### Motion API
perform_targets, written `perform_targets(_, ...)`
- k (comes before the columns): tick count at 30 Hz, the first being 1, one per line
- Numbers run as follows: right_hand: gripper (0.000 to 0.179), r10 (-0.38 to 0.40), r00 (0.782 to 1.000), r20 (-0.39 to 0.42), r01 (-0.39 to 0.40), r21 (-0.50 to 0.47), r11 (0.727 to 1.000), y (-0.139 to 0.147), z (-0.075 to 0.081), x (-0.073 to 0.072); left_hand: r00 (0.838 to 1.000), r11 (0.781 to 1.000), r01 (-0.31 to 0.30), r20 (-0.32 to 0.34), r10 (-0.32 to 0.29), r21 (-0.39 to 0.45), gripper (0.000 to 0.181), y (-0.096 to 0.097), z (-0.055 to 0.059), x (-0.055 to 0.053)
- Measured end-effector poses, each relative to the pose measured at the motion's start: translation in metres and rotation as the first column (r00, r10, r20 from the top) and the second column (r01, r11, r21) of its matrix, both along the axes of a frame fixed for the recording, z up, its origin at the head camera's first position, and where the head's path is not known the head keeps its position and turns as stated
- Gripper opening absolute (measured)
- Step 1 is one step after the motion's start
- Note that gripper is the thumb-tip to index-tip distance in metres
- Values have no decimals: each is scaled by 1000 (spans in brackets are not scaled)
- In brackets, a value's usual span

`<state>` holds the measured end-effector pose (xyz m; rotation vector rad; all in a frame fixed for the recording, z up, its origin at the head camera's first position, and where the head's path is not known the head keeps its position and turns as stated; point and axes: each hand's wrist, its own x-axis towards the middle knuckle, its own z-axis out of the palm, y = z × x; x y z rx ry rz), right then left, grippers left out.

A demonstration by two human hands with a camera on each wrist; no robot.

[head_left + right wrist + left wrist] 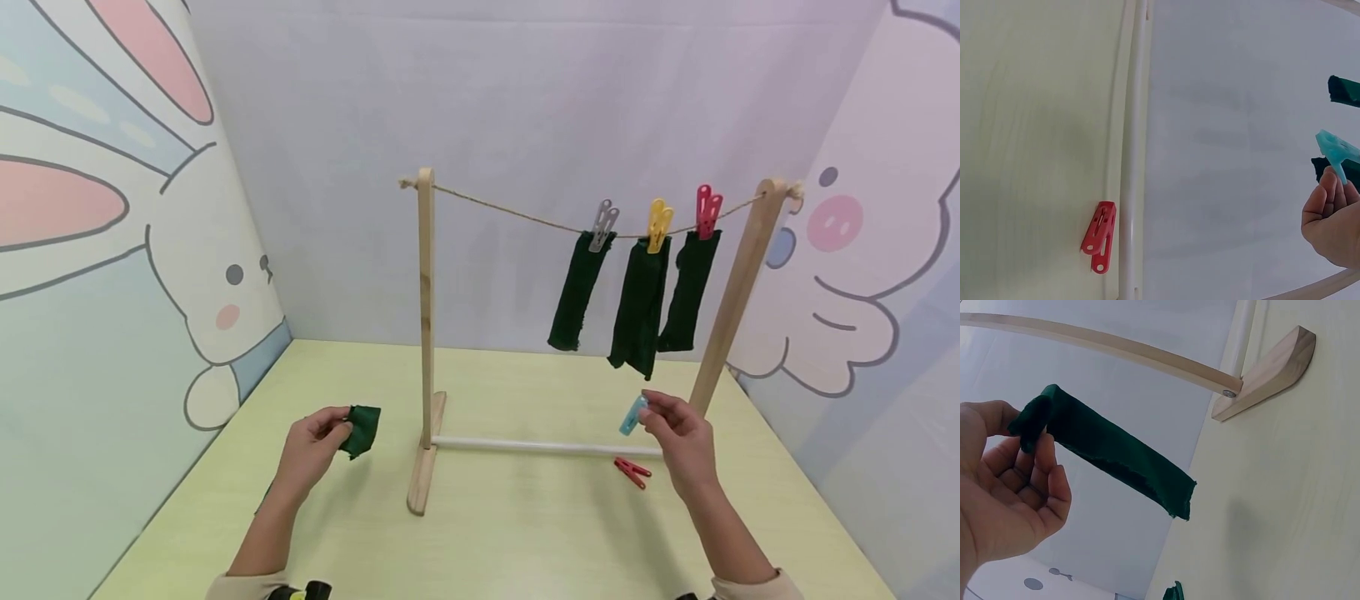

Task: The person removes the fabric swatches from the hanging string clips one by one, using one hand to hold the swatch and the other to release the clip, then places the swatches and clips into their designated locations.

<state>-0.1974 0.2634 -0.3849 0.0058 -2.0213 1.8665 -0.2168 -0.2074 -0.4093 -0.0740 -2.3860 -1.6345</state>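
My left hand (313, 443) pinches a dark green strip of cloth (1116, 450) by one end, off to the left of the wooden rack; in the left wrist view its free end hangs away from the fingers. My right hand (678, 437) holds a light blue clothespin (633, 415) between thumb and fingers, below the hanging cloths. On the rope (510, 213) hang a cloth under a grey clothespin (603, 225), another under a yellow clothespin (659, 225) and one under a red clothespin (707, 212). A second red clothespin (1100, 236) lies on the table near the white bar.
The rack's left post (427, 308) stands on a wooden foot (422, 483), its right post (738, 292) leans beyond my right hand. A white bar (540, 447) runs low between them. Another piece of green cloth (1174, 592) lies on the table (510, 533), partly out of view.
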Motion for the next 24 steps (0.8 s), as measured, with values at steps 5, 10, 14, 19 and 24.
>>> perform_targets(5, 38, -19, 998, 59, 18, 19, 1000, 6, -6, 2, 1000, 1000, -27, 12, 27, -8, 24, -9, -4, -4)
perform_targets(10, 39, -48, 992, 119, 39, 77, 996, 14, -15, 3, 999, 999, -36, 18, 36, -33, 27, -16, -4, -7)
perform_targets(14, 39, -43, 993, 110, 32, 95, 995, 21, -24, 2, 999, 999, -20, 29, 21, -45, 30, -24, -2, -12)
perform_targets(19, 39, 25, 995, 97, -29, 47, 998, 32, -32, 3, 999, 999, -4, 53, 7, -52, 32, -30, -3, -20)
perform_targets(24, 41, 55, 988, 144, -63, 55, 996, 40, -36, 7, 996, 999, -1, 84, 4, -35, 34, -34, -5, -27)
